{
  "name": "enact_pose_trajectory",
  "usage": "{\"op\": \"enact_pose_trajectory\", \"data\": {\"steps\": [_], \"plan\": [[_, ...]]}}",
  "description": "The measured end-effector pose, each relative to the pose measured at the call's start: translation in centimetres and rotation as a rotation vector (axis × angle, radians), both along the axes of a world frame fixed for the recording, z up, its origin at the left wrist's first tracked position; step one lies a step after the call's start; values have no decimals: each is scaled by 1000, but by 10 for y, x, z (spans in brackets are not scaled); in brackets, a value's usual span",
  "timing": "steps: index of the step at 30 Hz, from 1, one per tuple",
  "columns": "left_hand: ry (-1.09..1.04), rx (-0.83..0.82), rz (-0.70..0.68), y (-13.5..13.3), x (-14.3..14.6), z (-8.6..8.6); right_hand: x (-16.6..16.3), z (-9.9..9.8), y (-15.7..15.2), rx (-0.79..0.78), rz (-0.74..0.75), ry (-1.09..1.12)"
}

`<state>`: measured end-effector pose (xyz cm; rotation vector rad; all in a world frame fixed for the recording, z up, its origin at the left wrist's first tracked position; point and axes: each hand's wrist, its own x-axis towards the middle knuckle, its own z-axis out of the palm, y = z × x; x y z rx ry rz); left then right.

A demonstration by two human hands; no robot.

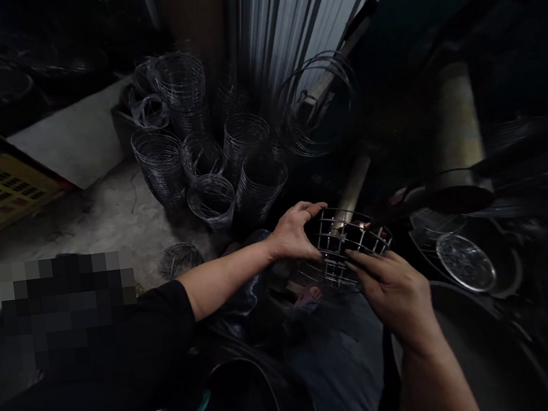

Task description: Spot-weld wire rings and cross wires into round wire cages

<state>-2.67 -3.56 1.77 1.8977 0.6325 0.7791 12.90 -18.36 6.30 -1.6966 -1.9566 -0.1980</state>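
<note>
Between my hands is a round wire basket (332, 242) of thin metal rods with a square grid, tilted in front of me. My left hand (299, 232) grips its left side, thumb below and fingers along the upper rim. At the near right side, my right hand (397, 287) holds the basket with its fingers on the rods; part of its grip is hidden. A pale bar (355, 183) shows behind and through the wires. Whether the basket touches that bar I cannot tell.
Several stacks of wire rings (211, 199) stand on the floor ahead. Wire coils (316, 141) hang by the corrugated sheet (303, 24). A thick machine cylinder (455, 119) is at the right, above a basin holding a shiny round piece (466, 263). A yellow crate (0, 194) is at the left.
</note>
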Motion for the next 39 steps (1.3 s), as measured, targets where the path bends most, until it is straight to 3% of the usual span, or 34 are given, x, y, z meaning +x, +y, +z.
{"op": "enact_pose_trajectory", "data": {"steps": [6,12,22,29,35,39], "plan": [[7,-86,-24,5,4,-4,3,0,2,-30,-45,79],[30,-49,-13,15,11,0,7,-1,11,8,-99,78],[-13,-89,-22,5,3,-6,0,-3,-1,5,-72,54],[34,-83,3,17,15,-1,9,-1,16,31,-122,56],[37,-103,25,21,21,0,16,-1,23,31,-160,118],[74,-113,55,27,27,0,9,-3,7,112,-299,346]]}}
